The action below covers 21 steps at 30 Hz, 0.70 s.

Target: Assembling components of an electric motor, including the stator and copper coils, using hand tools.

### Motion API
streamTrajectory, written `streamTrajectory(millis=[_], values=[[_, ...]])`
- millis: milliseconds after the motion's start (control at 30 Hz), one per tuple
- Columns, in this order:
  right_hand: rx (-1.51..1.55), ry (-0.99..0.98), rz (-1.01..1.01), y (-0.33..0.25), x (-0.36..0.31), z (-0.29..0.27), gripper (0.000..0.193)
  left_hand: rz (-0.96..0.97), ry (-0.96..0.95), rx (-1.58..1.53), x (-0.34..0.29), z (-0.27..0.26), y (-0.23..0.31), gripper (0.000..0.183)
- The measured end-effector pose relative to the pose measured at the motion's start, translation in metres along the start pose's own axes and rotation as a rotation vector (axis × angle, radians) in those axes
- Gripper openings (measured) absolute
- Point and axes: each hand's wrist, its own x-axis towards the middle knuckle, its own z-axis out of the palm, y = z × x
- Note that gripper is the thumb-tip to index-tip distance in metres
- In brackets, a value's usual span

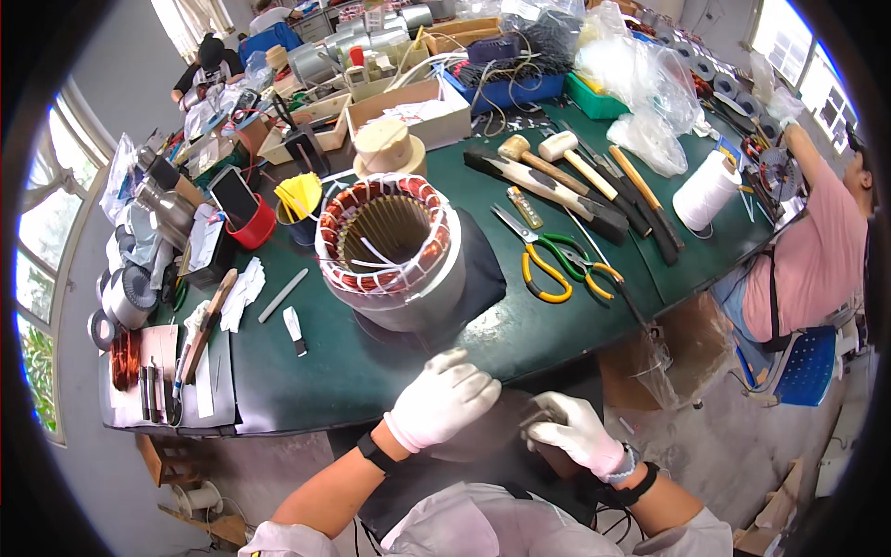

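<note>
My left hand [445, 399], in a white glove, is held low at the table's front edge with its fingers curled. Close to my lap, my right hand [577, 434], also gloved, has its fingers bent together around something dark and thin that I cannot make out. Between the two hands is a dark grey, blurred surface [478, 432] whose kind is unclear. Just beyond my left hand, a motor stator [408, 302] stands upright on the table, its copper windings [336, 215] laced with white cord. Two white sleeve ends stick out inside its bore.
Right of the stator lie yellow-handled scissors [546, 274], green-handled pliers [583, 265], mallets [580, 158] and a white thread spool [705, 193]. On the left are a red holder [252, 227] and a marker [283, 295]. A person in pink [806, 246] sits at the right.
</note>
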Motion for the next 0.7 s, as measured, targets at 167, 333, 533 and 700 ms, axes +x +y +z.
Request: streamTrajectory(millis=[167, 333, 533, 700], values=[[-0.016, -0.074, -0.046, -0.017, 0.035, 0.023, 0.025, -0.048, 0.038, -0.038, -0.005, 0.006, -0.003, 0.034], [0.026, -0.058, 0.066, -0.010, 0.010, 0.005, 0.022, -0.055, 0.037, 0.063, -0.005, 0.005, 0.000, 0.033], [-0.041, -0.016, -0.051, -0.001, 0.010, 0.007, 0.032, -0.090, 0.104, 0.098, -0.005, 0.006, -0.001, 0.029], [0.145, -0.176, 0.079, -0.025, 0.030, 0.019, 0.023, -0.075, 0.095, 0.064, -0.010, 0.004, -0.003, 0.032]])
